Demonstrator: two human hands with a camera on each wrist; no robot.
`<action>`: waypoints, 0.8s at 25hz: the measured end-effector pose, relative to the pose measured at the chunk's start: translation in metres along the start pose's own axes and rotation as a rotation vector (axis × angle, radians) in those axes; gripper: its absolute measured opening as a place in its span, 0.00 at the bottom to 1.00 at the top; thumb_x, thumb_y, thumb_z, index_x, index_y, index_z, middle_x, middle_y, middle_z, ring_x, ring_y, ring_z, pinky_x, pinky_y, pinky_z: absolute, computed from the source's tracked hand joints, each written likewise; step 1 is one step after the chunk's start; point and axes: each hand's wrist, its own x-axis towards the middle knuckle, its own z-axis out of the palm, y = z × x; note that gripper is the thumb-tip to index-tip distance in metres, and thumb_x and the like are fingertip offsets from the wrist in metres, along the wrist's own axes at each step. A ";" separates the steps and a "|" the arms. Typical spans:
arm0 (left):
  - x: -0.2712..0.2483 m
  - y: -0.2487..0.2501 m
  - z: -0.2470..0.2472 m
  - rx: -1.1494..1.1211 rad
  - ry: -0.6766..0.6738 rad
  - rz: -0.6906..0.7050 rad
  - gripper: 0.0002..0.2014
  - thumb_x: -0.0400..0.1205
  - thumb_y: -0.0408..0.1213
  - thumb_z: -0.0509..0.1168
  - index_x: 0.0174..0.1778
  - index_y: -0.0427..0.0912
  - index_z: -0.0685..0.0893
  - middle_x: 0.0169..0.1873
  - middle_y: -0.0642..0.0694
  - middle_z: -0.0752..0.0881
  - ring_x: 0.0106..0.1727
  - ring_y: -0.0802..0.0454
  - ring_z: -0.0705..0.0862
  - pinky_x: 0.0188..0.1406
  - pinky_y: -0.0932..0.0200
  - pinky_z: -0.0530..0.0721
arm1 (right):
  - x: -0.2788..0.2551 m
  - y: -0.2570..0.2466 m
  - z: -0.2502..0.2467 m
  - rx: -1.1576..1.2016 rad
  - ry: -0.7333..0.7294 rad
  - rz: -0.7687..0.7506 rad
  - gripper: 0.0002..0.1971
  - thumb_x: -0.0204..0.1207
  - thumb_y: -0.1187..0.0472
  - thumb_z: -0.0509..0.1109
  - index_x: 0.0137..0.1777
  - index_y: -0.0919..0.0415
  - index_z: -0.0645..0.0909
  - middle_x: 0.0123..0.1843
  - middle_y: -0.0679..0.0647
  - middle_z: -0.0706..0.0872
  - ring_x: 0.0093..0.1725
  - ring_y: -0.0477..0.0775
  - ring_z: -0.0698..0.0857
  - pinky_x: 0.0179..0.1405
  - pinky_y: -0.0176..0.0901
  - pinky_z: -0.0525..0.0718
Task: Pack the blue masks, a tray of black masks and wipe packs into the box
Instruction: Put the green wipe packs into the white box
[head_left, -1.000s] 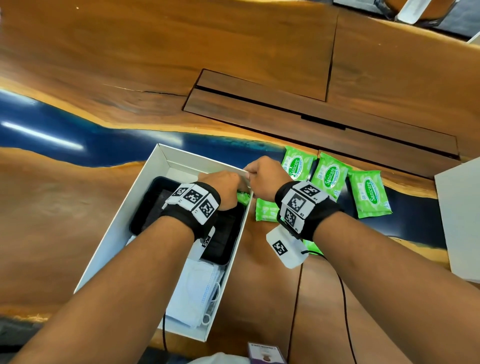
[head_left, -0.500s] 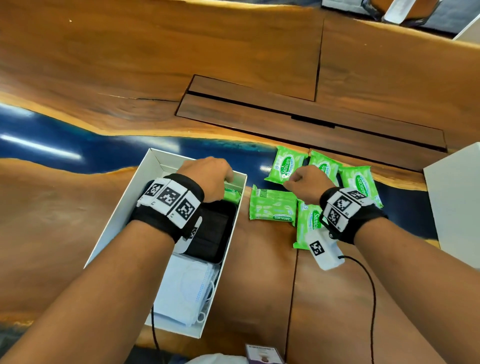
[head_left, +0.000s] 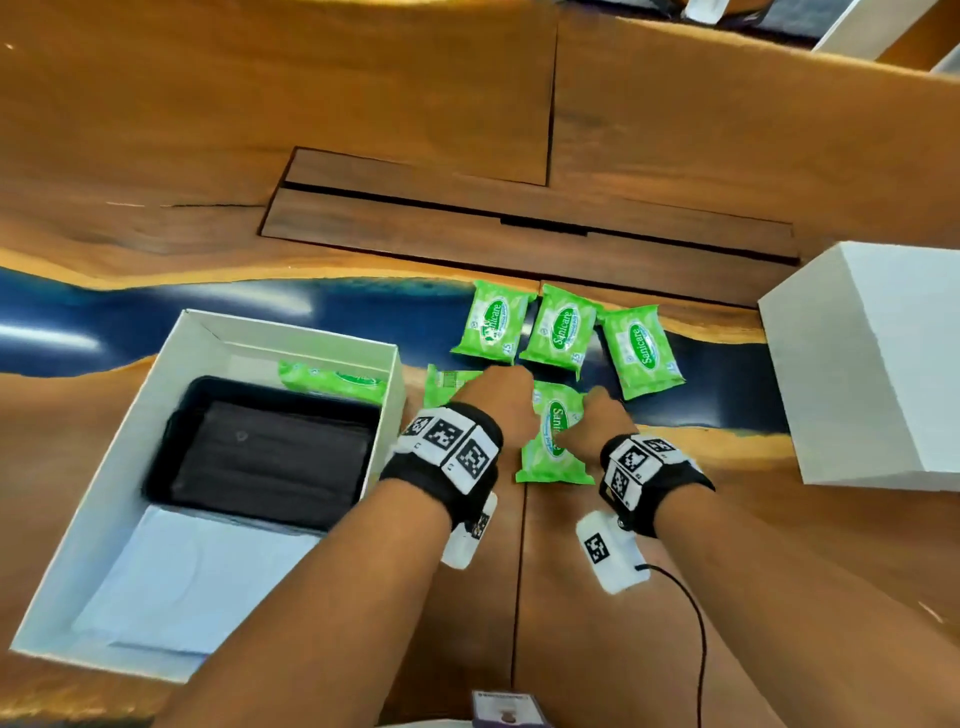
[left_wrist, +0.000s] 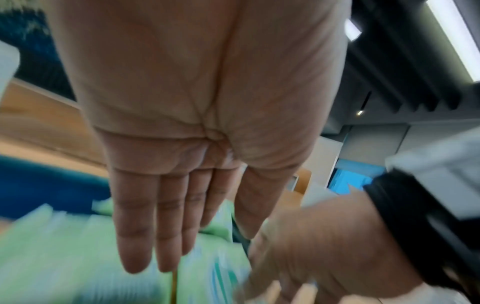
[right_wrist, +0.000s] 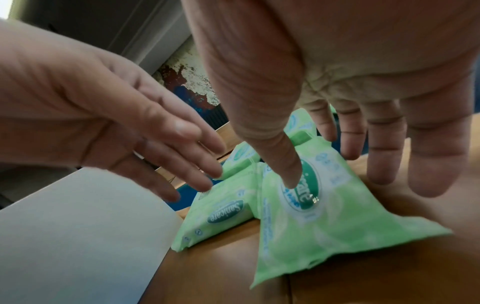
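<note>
The white box (head_left: 104, 493) holds the black tray (head_left: 169, 441) of black masks (head_left: 270, 457), blue masks (head_left: 182, 582) at its near end and one green wipe pack (head_left: 332, 379) at its far end. Right of the box, my left hand (head_left: 498, 395) hovers with straight fingers (left_wrist: 155, 226) over a wipe pack (head_left: 447, 382) on the table. My right hand (head_left: 592, 415) is spread over another wipe pack (head_left: 550, 452), thumb tip resting on its label (right_wrist: 293, 174), fingers past its right edge. Both hands hold nothing.
Three more wipe packs (head_left: 563, 330) lie in a row just beyond my hands. A white lid or box (head_left: 872, 364) stands at the right. A recessed wooden panel (head_left: 519, 223) runs across the far table. A black cable (head_left: 696, 623) trails from my right wrist.
My left hand has come out of the box, leaving a wipe pack at its far end, and moved right over the packs on the table. My right hand shifted onto the nearest pack.
</note>
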 end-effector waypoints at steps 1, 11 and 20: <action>0.005 0.004 0.016 -0.001 -0.060 -0.033 0.10 0.82 0.37 0.65 0.54 0.34 0.81 0.59 0.36 0.84 0.61 0.36 0.83 0.55 0.48 0.81 | 0.003 0.004 0.005 0.041 0.003 0.016 0.33 0.67 0.59 0.78 0.68 0.64 0.66 0.64 0.64 0.78 0.61 0.67 0.82 0.42 0.50 0.80; 0.043 0.020 0.071 -0.363 -0.021 -0.341 0.15 0.81 0.33 0.65 0.62 0.32 0.80 0.59 0.36 0.85 0.59 0.36 0.85 0.52 0.48 0.84 | 0.026 0.028 0.014 0.309 -0.037 -0.003 0.15 0.66 0.59 0.78 0.44 0.63 0.76 0.34 0.53 0.77 0.35 0.54 0.78 0.26 0.40 0.71; 0.042 0.034 0.070 -0.502 0.126 -0.367 0.18 0.79 0.35 0.68 0.63 0.34 0.79 0.61 0.36 0.84 0.62 0.37 0.83 0.57 0.48 0.84 | 0.016 0.023 -0.028 0.348 -0.058 -0.195 0.10 0.71 0.63 0.77 0.40 0.59 0.76 0.39 0.55 0.82 0.43 0.57 0.83 0.39 0.45 0.80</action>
